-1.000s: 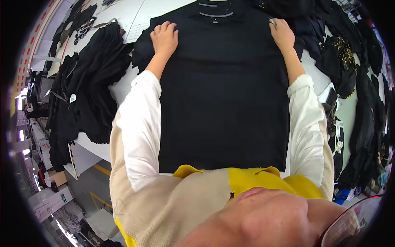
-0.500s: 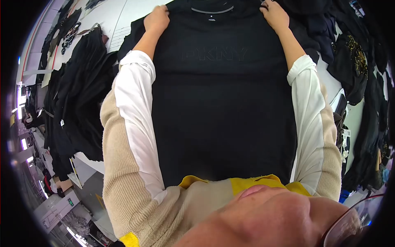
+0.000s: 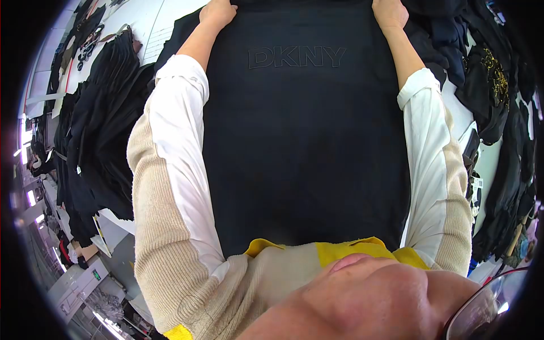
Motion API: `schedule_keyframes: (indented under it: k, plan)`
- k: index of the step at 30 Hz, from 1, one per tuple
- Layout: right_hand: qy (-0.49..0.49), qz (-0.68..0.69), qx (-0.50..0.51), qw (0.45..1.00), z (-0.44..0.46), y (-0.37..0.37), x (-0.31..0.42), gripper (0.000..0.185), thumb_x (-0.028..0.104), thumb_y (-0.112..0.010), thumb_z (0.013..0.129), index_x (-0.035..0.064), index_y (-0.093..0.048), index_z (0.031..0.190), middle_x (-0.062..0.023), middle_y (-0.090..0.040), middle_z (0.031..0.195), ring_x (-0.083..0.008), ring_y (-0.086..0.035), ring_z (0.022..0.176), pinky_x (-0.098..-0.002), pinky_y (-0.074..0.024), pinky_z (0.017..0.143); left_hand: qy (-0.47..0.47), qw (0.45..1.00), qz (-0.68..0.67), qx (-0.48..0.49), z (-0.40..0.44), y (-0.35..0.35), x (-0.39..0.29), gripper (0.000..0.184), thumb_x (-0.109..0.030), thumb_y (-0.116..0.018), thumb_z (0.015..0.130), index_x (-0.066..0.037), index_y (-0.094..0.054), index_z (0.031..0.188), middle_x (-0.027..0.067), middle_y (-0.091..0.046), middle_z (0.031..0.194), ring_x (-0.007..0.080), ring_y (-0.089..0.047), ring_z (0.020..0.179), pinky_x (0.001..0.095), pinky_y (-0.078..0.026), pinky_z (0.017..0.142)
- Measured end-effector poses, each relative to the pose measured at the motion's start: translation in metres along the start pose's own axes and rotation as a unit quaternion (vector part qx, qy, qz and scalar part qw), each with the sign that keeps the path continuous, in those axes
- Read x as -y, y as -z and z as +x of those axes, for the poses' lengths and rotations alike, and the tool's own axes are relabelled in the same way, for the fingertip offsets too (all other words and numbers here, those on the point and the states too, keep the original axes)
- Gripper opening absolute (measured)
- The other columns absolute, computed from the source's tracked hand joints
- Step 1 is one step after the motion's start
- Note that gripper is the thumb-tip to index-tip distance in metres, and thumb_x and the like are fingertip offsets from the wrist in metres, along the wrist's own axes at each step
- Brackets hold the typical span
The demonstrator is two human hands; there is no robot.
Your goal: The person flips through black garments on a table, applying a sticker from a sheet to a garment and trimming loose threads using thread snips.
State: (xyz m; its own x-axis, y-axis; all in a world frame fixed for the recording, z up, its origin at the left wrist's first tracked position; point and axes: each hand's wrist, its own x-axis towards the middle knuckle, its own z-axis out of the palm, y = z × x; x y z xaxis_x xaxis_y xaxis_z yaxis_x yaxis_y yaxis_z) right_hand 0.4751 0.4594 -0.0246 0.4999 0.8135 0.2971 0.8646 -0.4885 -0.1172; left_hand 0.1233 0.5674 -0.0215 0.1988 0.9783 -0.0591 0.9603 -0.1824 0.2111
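Observation:
A black T-shirt [image 3: 306, 136] is spread out in front of me, with the outlined letters DKNY across its chest. Its neckline lies beyond the top edge of the view. My left hand [image 3: 219, 12] is closed on the shirt at the upper left shoulder. At the opposite shoulder, my right hand [image 3: 391, 13] is closed on the cloth too, its fingertips partly cut off by the frame. Between my forearms the shirt hangs or lies almost smooth down to my body.
A heap of dark garments [image 3: 102, 124] hangs over the left side of the white table [image 3: 170, 25]. More black clothing [image 3: 439, 39] lies at the right, including a piece with gold decoration [image 3: 494, 79]. A cardboard box [image 3: 85, 250] is low at the far left.
Both hands have moved up and away from me with the shirt. The lettering sits higher, and the neckline has left the view. The cloth looks flatter, its crosswise crease fainter.

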Motion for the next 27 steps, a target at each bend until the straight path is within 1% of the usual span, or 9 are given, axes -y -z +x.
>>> schedule_keyframes:
  k: [12, 16, 17, 18, 20, 22, 23, 25, 27]
  plan:
    - [0.013, -0.056, 0.103, 0.993, 0.007, -0.001, -0.005, 0.023, 0.024, -0.06, 0.08, 0.01, -0.056, 0.098, -0.0132, -0.058, 0.086, -0.036, -0.059, 0.072, -0.0429, -0.0476, 0.065, 0.115, 0.991, -0.069, -0.012, -0.008, -0.003, -0.02, 0.043, -0.013, -0.056, 0.08, -0.005, -0.048, 0.121, 0.0203, -0.046, 0.128, 0.0413, -0.053, 0.102, 0.0418, -0.044, 0.09]
    - [0.018, -0.003, 0.06, 0.998, -0.02, 0.052, -0.013, 0.024, 0.023, -0.062, 0.08, 0.0074, -0.057, 0.097, -0.0123, -0.058, 0.089, -0.0331, -0.058, 0.076, -0.0391, -0.0477, 0.069, -0.116, 0.975, -0.052, -0.185, -0.084, 0.009, -0.036, 0.049, -0.016, -0.061, 0.078, -0.006, -0.046, 0.124, 0.0177, -0.036, 0.139, 0.0464, -0.051, 0.104, 0.047, -0.041, 0.094]
    - [0.022, 0.009, 0.054, 0.998, -0.033, 0.066, -0.014, 0.024, 0.023, -0.062, 0.08, 0.0067, -0.057, 0.096, -0.012, -0.058, 0.089, -0.0324, -0.058, 0.078, -0.0381, -0.0477, 0.07, -0.218, 0.946, -0.042, -0.238, -0.121, 0.011, -0.035, 0.04, -0.019, -0.062, 0.078, -0.009, -0.052, 0.115, 0.015, -0.04, 0.136, 0.0382, -0.049, 0.111, 0.0447, -0.037, 0.096]
    - [0.087, 0.181, 0.039, 0.979, -0.049, 0.086, -0.028, 0.026, 0.023, -0.061, 0.081, 0.0038, -0.057, 0.097, -0.0107, -0.059, 0.09, -0.0292, -0.058, 0.076, -0.0345, -0.0469, 0.071, -0.313, 0.904, -0.02, -0.291, -0.159, 0.012, -0.035, 0.031, -0.022, -0.062, 0.078, -0.011, -0.058, 0.106, 0.0123, -0.044, 0.132, 0.03, -0.047, 0.118, 0.0424, -0.034, 0.097]
    - [0.181, 0.213, -0.107, 0.954, -0.129, 0.137, -0.064, 0.025, 0.025, -0.061, 0.085, 0.011, -0.063, 0.105, -0.0048, -0.063, 0.097, -0.0236, -0.062, 0.084, -0.0304, -0.048, 0.074, -0.365, 0.912, -0.032, -0.185, -0.246, 0.028, -0.035, 0.028, -0.026, -0.063, 0.077, -0.01, -0.057, 0.1, 0.0103, -0.046, 0.129, 0.0282, -0.043, 0.121, 0.0463, -0.027, 0.1]
    - [0.154, 0.255, -0.119, 0.947, -0.189, 0.159, -0.112, 0.025, 0.021, -0.063, 0.085, 0.0051, -0.062, 0.104, -0.0074, -0.062, 0.096, -0.0208, -0.059, 0.08, -0.0293, -0.0456, 0.071, -0.35, 0.93, -0.03, -0.108, -0.322, 0.026, -0.017, 0.037, -0.033, -0.061, 0.081, -0.012, -0.057, 0.111, 0.0101, -0.04, 0.138, 0.0286, -0.037, 0.128, 0.0491, -0.022, 0.104]
    - [0.053, 0.196, -0.049, 0.978, -0.223, 0.165, -0.15, 0.027, 0.021, -0.062, 0.086, 0.0044, -0.06, 0.107, -0.0097, -0.061, 0.096, -0.021, -0.057, 0.08, -0.0282, -0.0453, 0.071, -0.336, 0.937, -0.017, -0.088, -0.351, 0.024, -0.009, 0.042, -0.037, -0.059, 0.083, -0.012, -0.057, 0.117, 0.0103, -0.037, 0.141, 0.029, -0.034, 0.131, 0.0496, -0.02, 0.106]
    - [-0.12, 0.211, 0.038, 0.969, -0.295, 0.17, -0.212, 0.031, 0.021, -0.06, 0.086, 0.0044, -0.058, 0.112, -0.0117, -0.06, 0.097, -0.0212, -0.055, 0.08, -0.0282, -0.045, 0.072, -0.282, 0.956, 0.026, -0.074, -0.393, 0.021, 0.006, 0.047, -0.041, -0.056, 0.085, -0.014, -0.053, 0.124, 0.0108, -0.035, 0.143, 0.03, -0.03, 0.133, 0.0506, -0.017, 0.107]
    - [-0.188, 0.141, 0.141, 0.962, -0.383, 0.156, -0.299, 0.037, 0.024, -0.057, 0.087, 0.0051, -0.055, 0.118, -0.0144, -0.059, 0.101, -0.025, -0.058, 0.086, -0.0317, -0.0463, 0.075, -0.204, 0.975, 0.085, -0.021, -0.42, -0.006, 0.035, 0.055, -0.045, -0.051, 0.087, -0.016, -0.045, 0.134, 0.012, -0.031, 0.145, 0.0319, -0.024, 0.136, 0.0523, -0.013, 0.108]
